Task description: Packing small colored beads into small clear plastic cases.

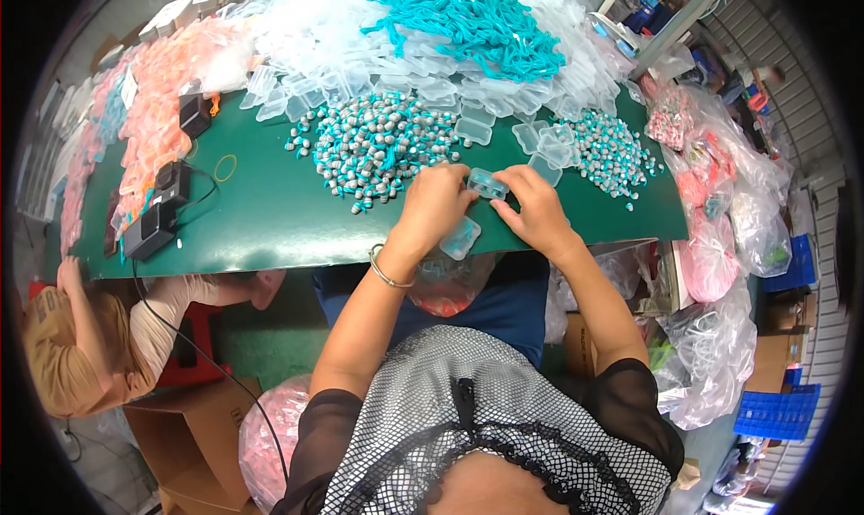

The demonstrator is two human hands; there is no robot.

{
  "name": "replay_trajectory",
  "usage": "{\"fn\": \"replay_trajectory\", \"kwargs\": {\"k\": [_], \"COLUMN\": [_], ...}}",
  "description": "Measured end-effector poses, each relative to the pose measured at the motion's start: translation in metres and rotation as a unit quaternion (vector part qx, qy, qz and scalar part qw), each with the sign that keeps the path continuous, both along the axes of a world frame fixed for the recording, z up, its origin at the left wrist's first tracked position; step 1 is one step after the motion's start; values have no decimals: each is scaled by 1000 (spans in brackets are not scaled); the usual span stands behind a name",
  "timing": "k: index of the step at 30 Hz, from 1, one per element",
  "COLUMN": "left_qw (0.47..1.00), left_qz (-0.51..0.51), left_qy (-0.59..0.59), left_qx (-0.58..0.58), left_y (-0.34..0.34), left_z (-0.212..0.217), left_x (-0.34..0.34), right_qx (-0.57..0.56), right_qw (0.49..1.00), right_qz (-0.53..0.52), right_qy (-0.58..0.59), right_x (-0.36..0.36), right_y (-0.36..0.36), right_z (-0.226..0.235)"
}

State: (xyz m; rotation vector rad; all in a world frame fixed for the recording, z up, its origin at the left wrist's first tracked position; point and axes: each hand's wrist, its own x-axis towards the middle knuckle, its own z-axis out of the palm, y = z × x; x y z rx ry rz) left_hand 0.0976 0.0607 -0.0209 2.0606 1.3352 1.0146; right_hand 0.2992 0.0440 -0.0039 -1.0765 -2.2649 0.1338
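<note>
hands (438,204) pinch clear case (487,184); long axis left-right

A small packing workshop: a green table (270,218) heaped at its far edge with clear plastic cases (360,47), bagged stock (720,245) and cardboard boxes (193,425) around it.

Bare green desk (270,218) lies open to the left of the left hand (436,204), up to the black boxes (157,213) and their cable. Ahead, a heap of teal-and-grey beads (373,146) and clear plastic cases (549,146) block the way. A second bead pile (612,150) crowds the right hand (535,211).
</note>
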Motion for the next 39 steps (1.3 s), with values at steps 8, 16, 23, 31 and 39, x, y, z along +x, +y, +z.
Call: {"fn": "replay_trajectory", "kwargs": {"k": [8, 16, 23, 31, 39], "left_qw": [998, 999, 1000, 1000, 991], "left_qz": [37, 6, 1, 3, -77], "left_qy": [-25, 43, 27, 8, 5], "left_qx": [-40, 13, -1, -24, 110], "left_y": [-9, -20, -10, -10, -6], "left_z": [4, 7, 0, 6, 21], "left_x": [3, -5, -10, -7, -13], "right_qx": [-35, 21, 69, 122, 10], "right_qw": [998, 999, 997, 991, 997], "right_qz": [-16, -28, -23, -14, 43], "right_qy": [42, 24, -23, -51, 65], "right_x": [-4, -8, -13, -14, -6], "right_y": [-3, -6, -10, -4, 3], "right_z": [-1, -5, -10, -13, 16]}}
